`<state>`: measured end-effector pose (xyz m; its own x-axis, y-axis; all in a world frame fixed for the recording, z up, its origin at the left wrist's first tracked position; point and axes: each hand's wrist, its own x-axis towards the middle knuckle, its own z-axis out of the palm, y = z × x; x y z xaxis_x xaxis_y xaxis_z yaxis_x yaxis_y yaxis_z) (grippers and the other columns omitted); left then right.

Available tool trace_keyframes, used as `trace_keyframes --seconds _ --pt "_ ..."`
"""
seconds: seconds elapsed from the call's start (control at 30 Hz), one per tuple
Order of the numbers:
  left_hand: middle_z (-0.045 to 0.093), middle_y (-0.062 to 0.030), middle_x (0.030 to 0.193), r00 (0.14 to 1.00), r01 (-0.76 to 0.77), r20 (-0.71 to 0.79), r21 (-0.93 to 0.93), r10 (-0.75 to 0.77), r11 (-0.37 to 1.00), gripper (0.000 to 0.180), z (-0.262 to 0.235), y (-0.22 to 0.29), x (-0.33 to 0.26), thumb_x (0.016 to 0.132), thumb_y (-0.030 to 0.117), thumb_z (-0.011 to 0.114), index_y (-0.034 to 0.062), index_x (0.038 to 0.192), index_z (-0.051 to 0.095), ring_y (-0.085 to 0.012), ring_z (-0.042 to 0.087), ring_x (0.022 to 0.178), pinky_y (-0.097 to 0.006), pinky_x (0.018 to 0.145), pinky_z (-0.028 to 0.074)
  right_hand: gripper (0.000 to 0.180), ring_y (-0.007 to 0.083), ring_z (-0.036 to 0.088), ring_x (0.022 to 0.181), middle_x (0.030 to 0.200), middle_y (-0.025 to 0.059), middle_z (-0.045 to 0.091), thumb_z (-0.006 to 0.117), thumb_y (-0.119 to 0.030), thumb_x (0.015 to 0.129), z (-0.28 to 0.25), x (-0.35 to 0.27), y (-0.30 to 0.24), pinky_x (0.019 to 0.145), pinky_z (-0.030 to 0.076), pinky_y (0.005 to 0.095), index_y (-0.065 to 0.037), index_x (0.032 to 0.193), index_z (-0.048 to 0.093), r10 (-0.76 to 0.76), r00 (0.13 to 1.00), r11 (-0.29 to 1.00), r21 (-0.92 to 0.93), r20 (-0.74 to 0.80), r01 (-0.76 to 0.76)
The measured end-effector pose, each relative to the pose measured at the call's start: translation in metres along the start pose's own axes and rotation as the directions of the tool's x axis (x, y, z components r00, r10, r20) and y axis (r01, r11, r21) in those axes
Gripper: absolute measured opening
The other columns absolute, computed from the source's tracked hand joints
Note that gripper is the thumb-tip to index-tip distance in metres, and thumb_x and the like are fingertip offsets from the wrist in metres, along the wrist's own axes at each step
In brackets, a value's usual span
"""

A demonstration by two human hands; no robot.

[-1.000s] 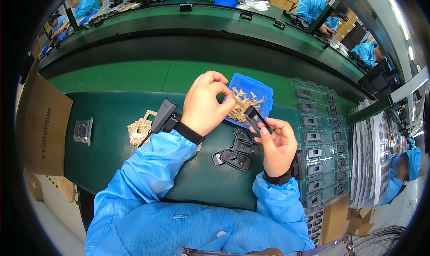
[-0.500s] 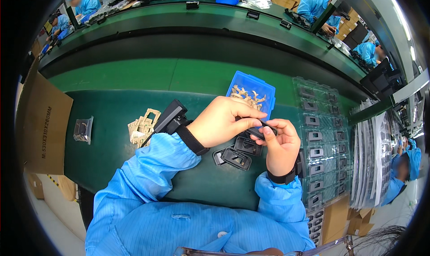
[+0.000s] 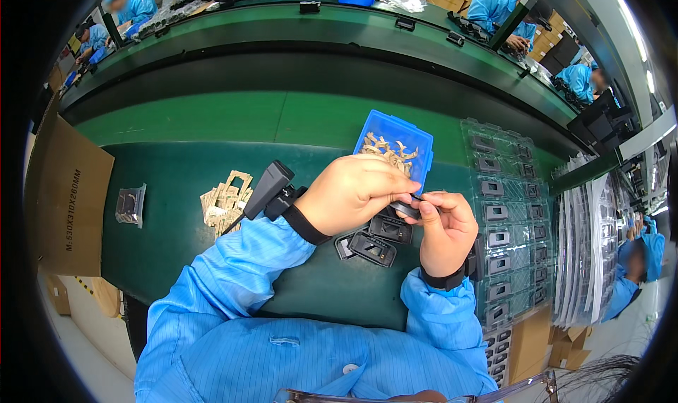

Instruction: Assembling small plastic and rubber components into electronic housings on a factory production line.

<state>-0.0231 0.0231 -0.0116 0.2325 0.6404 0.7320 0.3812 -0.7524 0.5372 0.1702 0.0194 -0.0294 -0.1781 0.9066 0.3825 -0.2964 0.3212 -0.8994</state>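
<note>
Between the fingertips of the two hands, in front of the wearer's chest, lies a small black part (image 3: 405, 209), largely covered by the fingers and seen nearly edge-on. The right hand (image 3: 446, 235) is clamped on its near right end, thumb on the upper side and fingers beneath. The left hand (image 3: 357, 191) reaches over from the other side, its thumb and forefinger drawn close together at the part's far edge; whether they pinch the part itself or something thin upon it cannot be told. Just below the fingertips, on the green work surface (image 3: 296, 276), rests a loose group of black frames (image 3: 373, 249), some overlapping. Just beyond the left fingers stands a blue bin (image 3: 426, 149) holding curled tan strips (image 3: 381, 147). Well to the left of the fingers lie flat tan cut-outs (image 3: 229, 197) in an untidy pile, and farther left a clear bag (image 3: 130, 205) with indistinct contents. To the right of the right fingers, clear trays (image 3: 519, 219) carry rows of dark pieces. The step in hand is judged to be fine fingertip work on the part's edge; the next move would call for a steady right grip and a light, precise left pinch.
</note>
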Motion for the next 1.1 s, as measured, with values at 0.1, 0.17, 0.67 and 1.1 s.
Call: trace_keyframes --seconds 0.1,0.17,0.67,1.1 --pt "0.073 -0.0109 0.089 0.997 0.069 0.031 0.073 -0.072 0.995 0.026 0.002 0.005 -0.004 0.083 0.002 0.071 0.0053 0.109 0.073 -0.0295 0.071 0.084 -0.036 0.074 0.056 0.009 0.0166 0.069 0.087 0.098 0.0119 0.066 0.062 0.001 0.095 0.004 -0.001 -0.005 0.068 0.063 0.028 0.005 0.104 0.062 0.05 0.998 0.998 -0.045 -0.042 -0.052" --pt "0.073 -0.0121 0.09 0.976 0.192 0.087 0.065 -0.197 0.979 0.024 0.002 0.013 -0.001 0.086 0.003 0.069 0.0031 0.11 0.072 -0.028 0.071 0.084 -0.035 0.074 0.056 0.009 0.0163 0.069 0.087 0.097 0.0122 0.067 0.061 -0.002 0.097 0.006 -0.001 -0.009 0.065 0.063 0.0282 0.005 0.103 0.062 0.115 0.99 0.99 -0.07 -0.081 -0.12" --pt "0.059 -0.0141 0.065 0.92 0.342 0.121 0.223 -0.374 0.913 0.031 0.004 0.026 0.002 0.085 0.023 0.07 0.0038 0.067 0.054 -0.0319 0.058 0.058 -0.041 0.054 0.044 0.025 0.0187 0.071 0.074 0.096 0.0143 0.07 0.052 -0.012 0.102 0.002 0.0 -0.01 0.058 0.06 0.0244 0.006 0.115 0.064 0.368 0.924 0.929 0.001 0.102 -0.37" --pt "0.066 -0.0088 0.092 0.797 0.288 0.156 0.751 -0.583 0.594 0.017 -0.065 0.023 -0.066 0.081 0.019 0.074 0.0063 0.091 0.07 -0.0304 0.061 0.097 -0.041 0.084 0.05 0.013 0.028 0.061 0.07 0.08 0.0123 0.062 0.072 -0.009 0.08 -0.008 -0.025 0.0 0.062 0.047 0.0392 -0.005 0.082 0.06 0.102 0.994 0.54 -0.841 0.041 -0.021"
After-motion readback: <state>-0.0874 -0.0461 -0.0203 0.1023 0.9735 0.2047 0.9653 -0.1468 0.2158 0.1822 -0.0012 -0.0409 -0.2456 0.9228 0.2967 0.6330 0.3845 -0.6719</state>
